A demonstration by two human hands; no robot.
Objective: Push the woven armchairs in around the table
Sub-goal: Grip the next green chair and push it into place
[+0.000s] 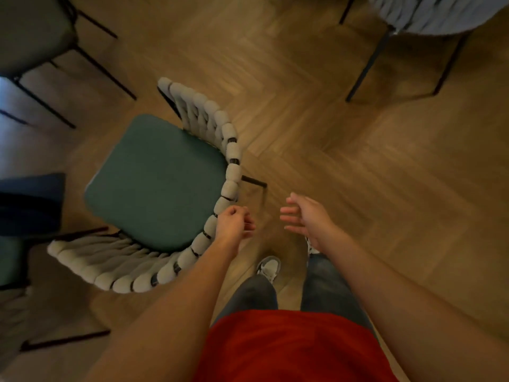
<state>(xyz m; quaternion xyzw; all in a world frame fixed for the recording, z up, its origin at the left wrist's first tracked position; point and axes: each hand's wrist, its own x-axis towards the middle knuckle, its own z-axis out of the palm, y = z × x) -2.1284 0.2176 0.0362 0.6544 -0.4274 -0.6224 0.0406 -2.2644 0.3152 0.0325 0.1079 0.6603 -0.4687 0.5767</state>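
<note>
left hand (pixel 232 221): curled on woven backrest rim of the armchair (pixel 154 186) | right hand (pixel 304 216): fingers spread, holding nothing, beside the chair | armchair: on wooden floor (pixel 358 161), green seat, left of person's feet

The single head-worn camera looks almost straight down from close above, over the left hand (pixel 234 223) and right hand (pixel 304 216), whose fingers point toward the frame's top.
</note>
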